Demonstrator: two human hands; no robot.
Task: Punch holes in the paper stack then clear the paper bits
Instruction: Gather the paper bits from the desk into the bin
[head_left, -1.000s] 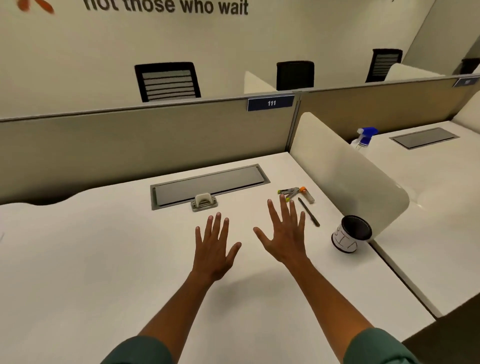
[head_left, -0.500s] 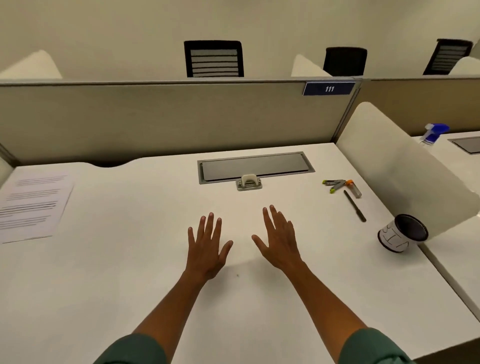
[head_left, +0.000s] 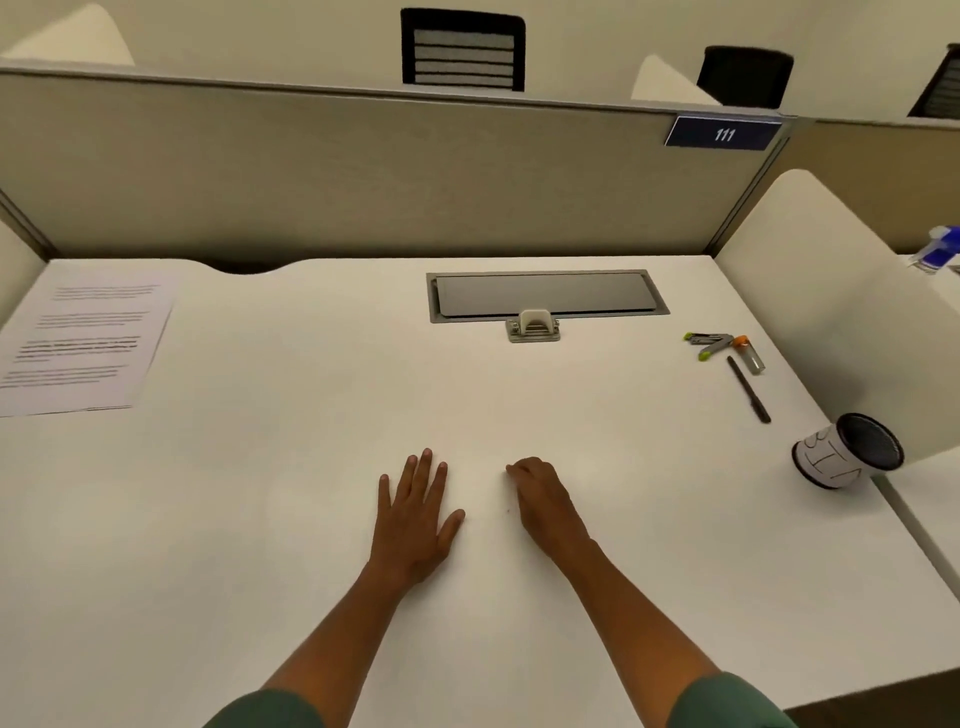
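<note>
Hands are seen empty on the desk (head_left: 260, 519), the left hand (head_left: 415, 519) flat and spread, the right hand (head_left: 543, 501) loosely curled, while the paper stack (head_left: 85, 343) lies well left of the hole punch (head_left: 533, 326), so sheets could be fanned out of alignment when dragged over.

Both hands lie empty on the white table (head_left: 260, 519): the left hand (head_left: 415, 519) flat with fingers spread, the right hand (head_left: 543, 501) loosely curled. The paper stack (head_left: 83, 345) rests at the far left edge, the hole punch (head_left: 533, 326) near the far edge.
</note>
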